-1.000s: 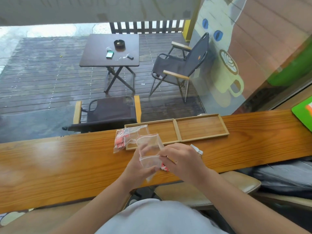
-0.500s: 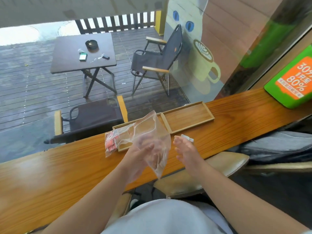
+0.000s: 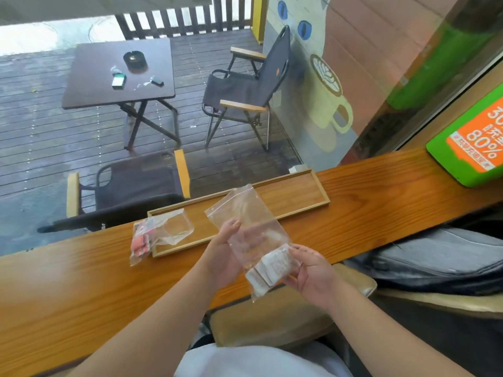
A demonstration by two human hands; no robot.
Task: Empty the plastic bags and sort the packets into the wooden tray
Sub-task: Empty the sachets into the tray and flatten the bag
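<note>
Fingers (image 3: 295,250) of the right hand (image 3: 313,276) are pinching the lower end of a clear bag (image 3: 253,232), where a stack of white packets (image 3: 272,266) is sitting. The left hand (image 3: 226,251) is gripping the bag's left edge, thumb in front, the other fingers curled behind and showing through the plastic. The bag is being held in the air just above the table's (image 3: 381,202) near edge, tilted, its zip mouth pointing up and away toward the tray (image 3: 318,191).

Step in hand, as judged: emptying this bag is only starting; the packets are sitting at the closed bottom. The next move is calling for the mouth to be opened, then the bag tipped over the tray or the stack drawn out by hand; thin plastic is likely clinging, so a shake may be needed.

Second bag (image 3: 160,232): lying across the tray's left end and partly on the table, holding red packets (image 3: 140,244) at its left end; not yet emptied. No loose packets are showing in the tray.

Table: long, narrow, varnished wood, running along a window. Green and orange sign (image 3: 471,142) is resting at its right end. Grey backpack (image 3: 435,257) is lying on a seat to the right.

Beyond the glass: wet deck, dark folding table (image 3: 89,85) carrying an ashtray (image 3: 135,60), two folding chairs (image 3: 245,93), cat mural (image 3: 307,50).
</note>
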